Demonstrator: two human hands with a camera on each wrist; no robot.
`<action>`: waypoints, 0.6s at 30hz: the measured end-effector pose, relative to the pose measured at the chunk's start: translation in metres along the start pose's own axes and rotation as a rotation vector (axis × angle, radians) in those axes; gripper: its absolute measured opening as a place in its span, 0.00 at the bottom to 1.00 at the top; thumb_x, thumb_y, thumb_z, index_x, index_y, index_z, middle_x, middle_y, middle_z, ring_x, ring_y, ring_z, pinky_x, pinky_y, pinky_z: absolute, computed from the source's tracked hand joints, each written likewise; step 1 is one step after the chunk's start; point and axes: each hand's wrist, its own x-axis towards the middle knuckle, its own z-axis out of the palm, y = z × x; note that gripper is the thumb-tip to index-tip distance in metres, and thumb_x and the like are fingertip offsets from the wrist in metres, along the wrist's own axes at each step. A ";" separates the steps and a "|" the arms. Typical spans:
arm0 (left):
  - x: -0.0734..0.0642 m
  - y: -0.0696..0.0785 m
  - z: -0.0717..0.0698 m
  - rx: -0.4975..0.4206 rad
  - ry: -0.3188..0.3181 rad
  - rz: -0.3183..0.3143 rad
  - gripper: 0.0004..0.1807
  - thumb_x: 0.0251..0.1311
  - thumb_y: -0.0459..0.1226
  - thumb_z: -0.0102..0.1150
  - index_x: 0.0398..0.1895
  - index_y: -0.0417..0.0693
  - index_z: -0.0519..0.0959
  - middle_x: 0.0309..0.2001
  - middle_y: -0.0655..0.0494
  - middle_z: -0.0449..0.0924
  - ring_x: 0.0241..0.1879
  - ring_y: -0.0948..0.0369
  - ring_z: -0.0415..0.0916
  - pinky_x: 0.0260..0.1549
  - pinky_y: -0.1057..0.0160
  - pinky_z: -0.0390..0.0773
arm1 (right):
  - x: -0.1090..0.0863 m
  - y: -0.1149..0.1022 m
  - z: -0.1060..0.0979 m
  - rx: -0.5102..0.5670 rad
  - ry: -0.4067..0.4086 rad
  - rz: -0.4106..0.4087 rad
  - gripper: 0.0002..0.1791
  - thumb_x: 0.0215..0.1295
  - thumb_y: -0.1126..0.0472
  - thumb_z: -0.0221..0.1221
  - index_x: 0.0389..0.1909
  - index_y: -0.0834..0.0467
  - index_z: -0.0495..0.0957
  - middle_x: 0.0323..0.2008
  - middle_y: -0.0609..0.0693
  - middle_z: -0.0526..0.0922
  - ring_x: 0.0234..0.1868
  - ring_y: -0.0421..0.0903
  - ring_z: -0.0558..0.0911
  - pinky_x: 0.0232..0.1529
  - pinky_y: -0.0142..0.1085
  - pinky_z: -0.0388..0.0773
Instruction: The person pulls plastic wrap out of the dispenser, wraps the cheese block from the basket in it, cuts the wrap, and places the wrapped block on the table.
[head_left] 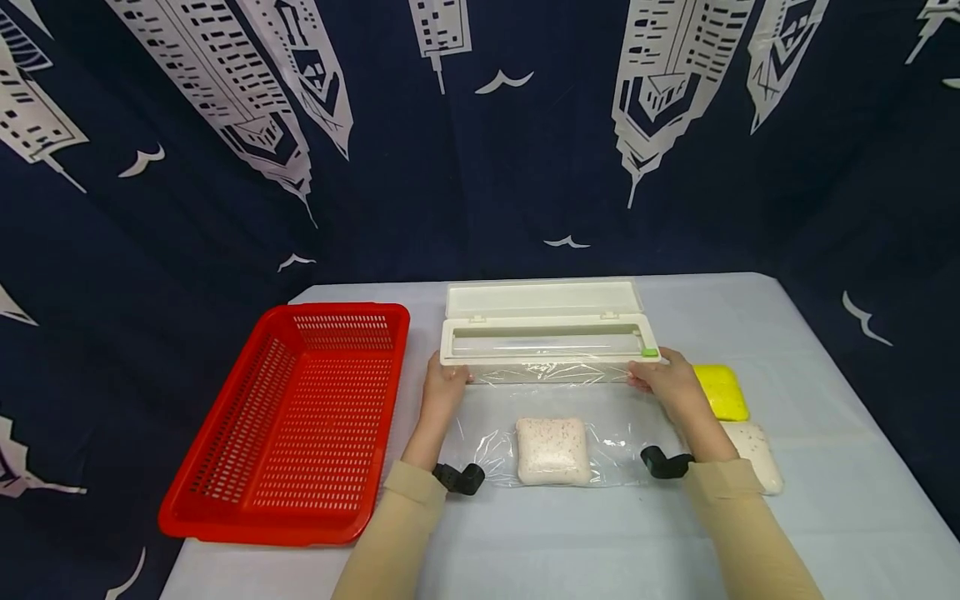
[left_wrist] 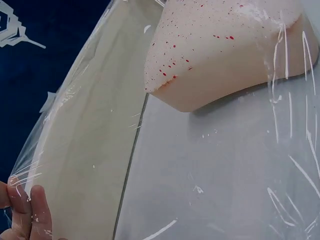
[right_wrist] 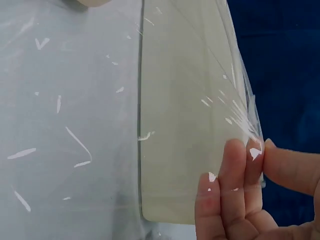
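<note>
My left hand (head_left: pixel 442 392) pinches one corner of a clear plastic film (head_left: pixel 487 433) at the left end of a cream film dispenser (head_left: pixel 551 323). At the dispenser's right end, my right hand (head_left: pixel 675 387) pinches the other side of the film between thumb and fingertips (right_wrist: pixel 232 155). The dispenser's lid stands open toward the back, and a green piece (head_left: pixel 649 352) shows at its right. Toward me the film spreads, wrinkled and shiny, around a cream block with red specks (head_left: pixel 553 450). In the left wrist view, film glare crosses part of the speckled block (left_wrist: pixel 225 55).
A red perforated basket (head_left: pixel 262 533) stands on the left of the white-covered table (head_left: pixel 570 550). By my right forearm lie a yellow block (head_left: pixel 720 392) and another pale block (head_left: pixel 756 457), partly hidden by the arm. A dark blue patterned cloth (head_left: pixel 465 192) hangs behind.
</note>
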 end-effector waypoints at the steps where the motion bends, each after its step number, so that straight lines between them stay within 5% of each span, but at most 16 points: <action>1: 0.000 0.001 -0.001 -0.015 -0.016 0.002 0.24 0.54 0.26 0.55 0.57 0.31 0.68 0.30 0.46 0.77 0.33 0.57 0.70 0.35 0.64 0.68 | 0.000 -0.001 -0.001 0.021 -0.023 -0.005 0.37 0.71 0.57 0.55 0.71 0.74 0.52 0.33 0.45 0.84 0.36 0.38 0.84 0.41 0.29 0.80; 4: -0.004 0.008 -0.003 -0.022 -0.055 0.000 0.28 0.49 0.25 0.52 0.58 0.28 0.64 0.28 0.49 0.69 0.35 0.54 0.65 0.38 0.62 0.65 | -0.002 -0.002 -0.005 0.032 -0.086 -0.023 0.37 0.72 0.57 0.53 0.72 0.74 0.50 0.32 0.42 0.83 0.35 0.35 0.84 0.42 0.27 0.79; 8: -0.002 0.003 -0.005 -0.009 -0.110 -0.047 0.46 0.48 0.26 0.51 0.73 0.28 0.46 0.28 0.48 0.68 0.46 0.49 0.66 0.52 0.58 0.65 | -0.003 -0.003 -0.010 -0.009 -0.143 -0.025 0.42 0.73 0.54 0.53 0.74 0.73 0.44 0.33 0.43 0.85 0.38 0.37 0.83 0.54 0.38 0.75; 12: 0.037 -0.058 0.010 -0.145 -0.184 -0.028 0.56 0.50 0.27 0.51 0.75 0.34 0.25 0.26 0.49 0.74 0.38 0.53 0.78 0.46 0.63 0.72 | -0.004 0.001 -0.016 -0.076 -0.197 -0.074 0.42 0.73 0.54 0.52 0.74 0.71 0.43 0.36 0.46 0.86 0.40 0.39 0.81 0.56 0.44 0.72; 15: 0.056 -0.087 0.018 -0.165 -0.224 -0.026 0.53 0.52 0.26 0.45 0.73 0.31 0.22 0.24 0.47 0.74 0.30 0.51 0.80 0.38 0.63 0.72 | -0.004 0.005 -0.021 -0.065 -0.254 -0.129 0.40 0.73 0.56 0.53 0.74 0.71 0.44 0.37 0.47 0.86 0.40 0.39 0.81 0.51 0.35 0.76; 16: 0.054 -0.081 0.015 -0.181 -0.233 -0.033 0.52 0.52 0.24 0.45 0.74 0.32 0.22 0.24 0.45 0.73 0.30 0.49 0.81 0.39 0.61 0.73 | -0.003 0.006 -0.022 -0.051 -0.275 -0.142 0.41 0.73 0.56 0.54 0.74 0.71 0.43 0.38 0.47 0.86 0.41 0.39 0.82 0.49 0.32 0.76; 18: 0.063 -0.097 0.017 -0.304 -0.279 0.020 0.57 0.52 0.24 0.49 0.76 0.43 0.20 0.24 0.46 0.71 0.27 0.52 0.81 0.38 0.63 0.77 | -0.002 0.008 -0.024 -0.014 -0.311 -0.148 0.43 0.73 0.57 0.54 0.75 0.71 0.40 0.39 0.48 0.86 0.41 0.38 0.83 0.47 0.26 0.76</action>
